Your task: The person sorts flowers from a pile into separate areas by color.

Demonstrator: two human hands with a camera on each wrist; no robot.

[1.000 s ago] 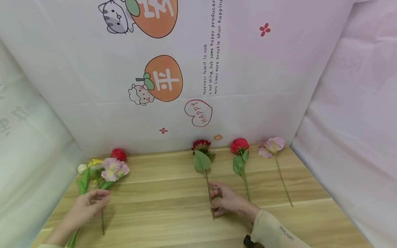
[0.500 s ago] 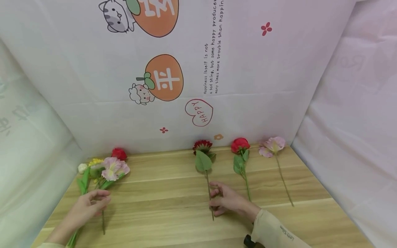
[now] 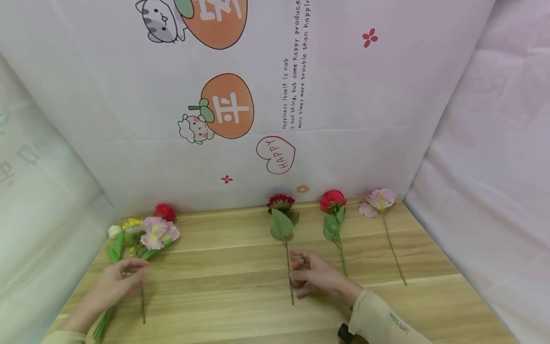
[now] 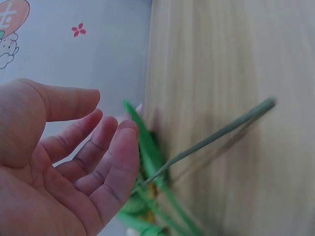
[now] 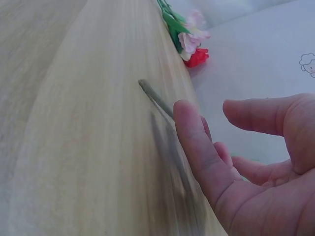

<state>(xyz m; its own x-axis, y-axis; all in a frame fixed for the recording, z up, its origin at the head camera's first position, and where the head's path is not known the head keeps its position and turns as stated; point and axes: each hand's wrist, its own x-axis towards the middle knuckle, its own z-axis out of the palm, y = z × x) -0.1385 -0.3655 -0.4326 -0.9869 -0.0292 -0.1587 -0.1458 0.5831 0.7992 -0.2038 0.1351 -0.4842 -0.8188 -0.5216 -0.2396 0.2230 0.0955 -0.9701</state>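
In the head view my left hand (image 3: 118, 284) hovers with loosely bent fingers over a bunch of artificial flowers (image 3: 156, 234) at the left. The left wrist view shows nothing between the thumb and fingers; a green stem (image 4: 211, 140) lies beyond them. My right hand (image 3: 318, 274) is beside the stem of a dark red flower (image 3: 281, 203) lying at the middle of the table. In the right wrist view thumb and fingers stand apart, and the stem's end (image 5: 147, 88) shows past a fingertip. Whether that hand touches the stem, I cannot tell.
Right of my right hand lie a red flower (image 3: 332, 200) with green leaves and a pale pink flower (image 3: 380, 199) on a thin stem. White printed cloth (image 3: 343, 119) walls in the wooden table (image 3: 219, 286) at the back and both sides.
My left hand has drawn slightly up and left from its place a moment ago. The lower end of the dark red flower's stem has shifted a little left. The right hand has barely moved.
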